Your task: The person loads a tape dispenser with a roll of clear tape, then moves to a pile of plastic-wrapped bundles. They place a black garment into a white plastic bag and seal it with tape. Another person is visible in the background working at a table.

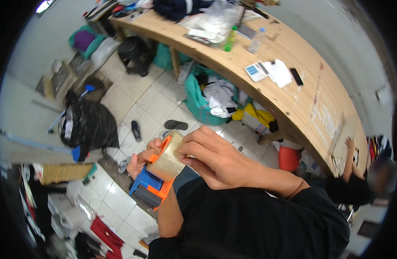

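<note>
A handheld tape dispenser with blue and orange parts and a dark roller sits in my left hand, tilted in front of my body. Mounted on it is a wide roll of clear packing tape around an orange hub. My right hand reaches across from the right, palm down with curled fingers. Its thumb and forefinger pinch at the near-right edge of the tape, and the fingertips partly cover that spot. Whether a loose tape end lies between them is hidden.
A long wooden table curves past on the right, bearing bottles, a calculator and a phone. Below stands a green sack of cloth. A black bag, stool and sandals occupy the floor. Another person's arm touches the table.
</note>
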The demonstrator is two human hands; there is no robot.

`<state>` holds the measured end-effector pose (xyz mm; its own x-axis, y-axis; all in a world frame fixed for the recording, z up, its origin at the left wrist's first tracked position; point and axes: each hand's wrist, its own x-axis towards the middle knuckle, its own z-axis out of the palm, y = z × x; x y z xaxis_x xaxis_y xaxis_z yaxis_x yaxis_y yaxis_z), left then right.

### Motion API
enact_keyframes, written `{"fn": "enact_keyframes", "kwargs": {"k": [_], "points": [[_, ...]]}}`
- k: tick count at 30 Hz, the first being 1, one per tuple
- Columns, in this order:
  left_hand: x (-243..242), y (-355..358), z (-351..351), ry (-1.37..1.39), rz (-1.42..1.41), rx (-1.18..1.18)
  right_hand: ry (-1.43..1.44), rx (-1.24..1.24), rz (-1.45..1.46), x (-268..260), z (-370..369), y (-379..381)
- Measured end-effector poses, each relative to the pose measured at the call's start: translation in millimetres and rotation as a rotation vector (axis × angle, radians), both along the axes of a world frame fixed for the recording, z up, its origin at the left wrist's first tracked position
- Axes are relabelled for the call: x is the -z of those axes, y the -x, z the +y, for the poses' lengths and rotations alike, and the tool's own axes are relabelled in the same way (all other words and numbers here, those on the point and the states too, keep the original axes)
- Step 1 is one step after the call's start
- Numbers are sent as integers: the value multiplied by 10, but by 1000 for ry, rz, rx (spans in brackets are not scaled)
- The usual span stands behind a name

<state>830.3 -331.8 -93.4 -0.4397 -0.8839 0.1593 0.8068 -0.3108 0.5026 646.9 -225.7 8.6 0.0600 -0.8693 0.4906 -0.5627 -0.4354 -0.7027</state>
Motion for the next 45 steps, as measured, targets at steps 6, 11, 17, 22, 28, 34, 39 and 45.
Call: {"fn": "enact_keyframes", "kwargs": {"k": [6,11,17,22,28,34,39,45], "points": [[-83,547,-80,-24,-52,201,26,235,-12,-33,251,276],[-93,631,-336,-53,-43,314,20,348,-28,-99,173,224],[-189,740,-577,-25,-22,382,49,467,-5,-153,-3,172],[-228,863,-735,-19,75,545,75,461,-114,-237,2,242],[-282,1098,-751,38,-88,648,85,585,-258,-230,263,291],[-243,1604,-404,97,-41,791,71,628,35,-302,811,579],[-537,2187,337,130,-151,720,28,586,254,-378,1491,1083],[-450,2858,842,236,-92,1015,30,645,342,-467,2339,1669]]}}
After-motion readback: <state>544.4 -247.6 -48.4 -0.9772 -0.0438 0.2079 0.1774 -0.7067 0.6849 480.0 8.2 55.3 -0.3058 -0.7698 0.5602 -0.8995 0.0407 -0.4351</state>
